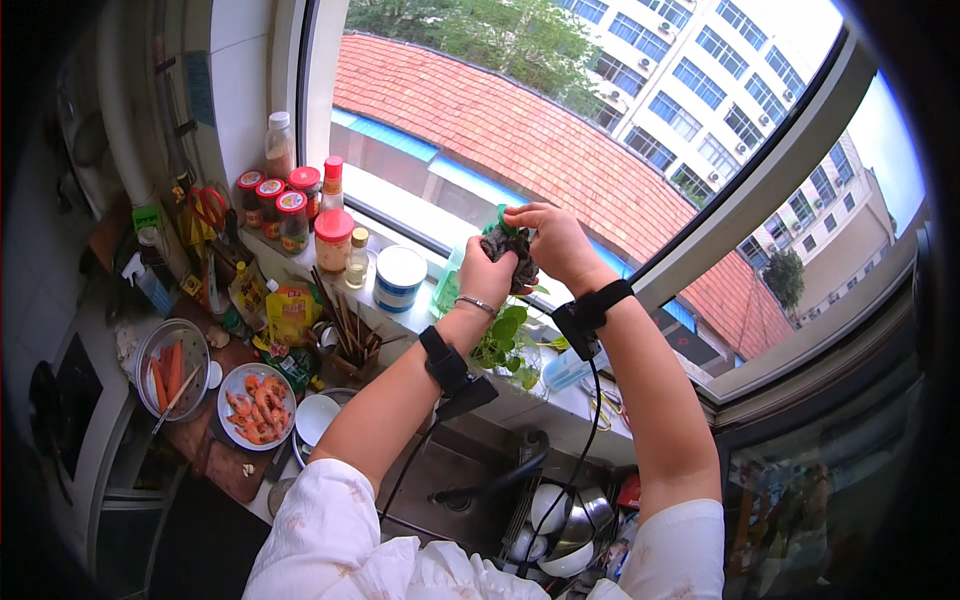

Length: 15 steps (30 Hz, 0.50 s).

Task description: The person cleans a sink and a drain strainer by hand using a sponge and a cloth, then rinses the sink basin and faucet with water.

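Both my hands are raised in front of the window, around a dark grey, crumpled bundle point(495, 244) whose kind I cannot make out. My left hand point(487, 277) is closed on its lower side, the thumb pressed against it. At its top, the fingers of my right hand point(562, 248) pinch a small bright green piece point(502, 214). Part of the bundle is hidden behind my fingers. Just beyond my left wrist, a pale green translucent container point(449, 284) stands on the sill. A leafy green plant point(503, 340) grows below my hands.
Red-lidded jars point(292, 222) and a white-and-blue tub point(399, 278) line the sill. Chopsticks point(345, 315) stick up at left. A plate of cooked shrimp point(257, 405) and a colander with carrots point(172, 369) sit lower left. The sink point(430, 470) and a dish rack with bowls point(550, 508) lie below.
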Each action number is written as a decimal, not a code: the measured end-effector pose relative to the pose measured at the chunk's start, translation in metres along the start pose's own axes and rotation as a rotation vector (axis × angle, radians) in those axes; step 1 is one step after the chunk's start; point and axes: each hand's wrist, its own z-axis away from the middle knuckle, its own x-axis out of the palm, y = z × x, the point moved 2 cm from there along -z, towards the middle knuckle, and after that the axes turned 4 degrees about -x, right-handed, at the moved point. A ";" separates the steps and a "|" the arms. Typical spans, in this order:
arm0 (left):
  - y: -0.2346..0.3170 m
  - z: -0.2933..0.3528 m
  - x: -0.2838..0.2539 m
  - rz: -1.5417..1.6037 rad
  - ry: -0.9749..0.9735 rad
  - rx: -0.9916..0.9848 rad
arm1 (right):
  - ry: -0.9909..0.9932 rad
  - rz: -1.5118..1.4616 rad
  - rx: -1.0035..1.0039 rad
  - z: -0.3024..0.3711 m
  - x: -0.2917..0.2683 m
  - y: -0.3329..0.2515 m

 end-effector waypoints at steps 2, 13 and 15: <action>0.001 0.001 0.000 -0.026 0.007 0.009 | -0.014 -0.004 -0.002 0.000 0.002 0.001; 0.034 0.037 0.005 -0.005 -0.086 -0.002 | 0.173 -0.235 0.072 0.017 0.000 0.004; 0.045 0.056 0.016 0.042 -0.151 -0.060 | 0.323 -0.462 0.094 0.034 -0.009 0.002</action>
